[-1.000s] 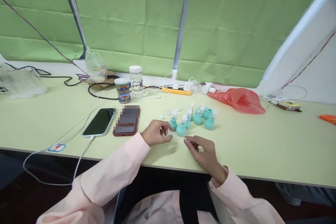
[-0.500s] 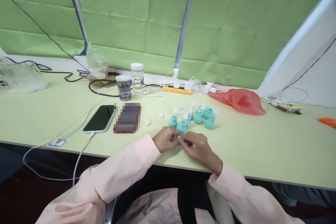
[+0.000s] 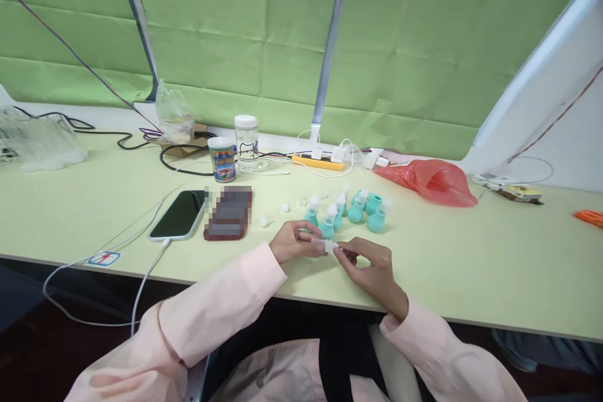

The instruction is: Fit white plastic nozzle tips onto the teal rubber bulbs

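Note:
My left hand [image 3: 296,242] is closed around the left end of a small clear plastic nozzle [image 3: 324,245], which lies about level above the front part of the table. My right hand [image 3: 370,262] pinches the white tip at the nozzle's other end between thumb and fingers. Just beyond the hands stand several teal squeeze bulbs, like nasal aspirators; the nearest bulb [image 3: 326,228] has a clear nozzle with a white tip. A teal bulb at the back [image 3: 374,203] shows an open top without a nozzle.
Small white plastic pieces [image 3: 266,221] lie left of the bulbs. Farther left are a phone [image 3: 178,213] on a white cable and a blurred dark red item [image 3: 229,213]. Behind stand a printed cup [image 3: 222,160], a clear jar [image 3: 247,144], a power strip [image 3: 318,162] and a red plastic bag [image 3: 431,182].
My hands have drawn slightly apart, the right one moving rightward, and the clear nozzle between them now shows. One small white piece on the table has shifted slightly left.

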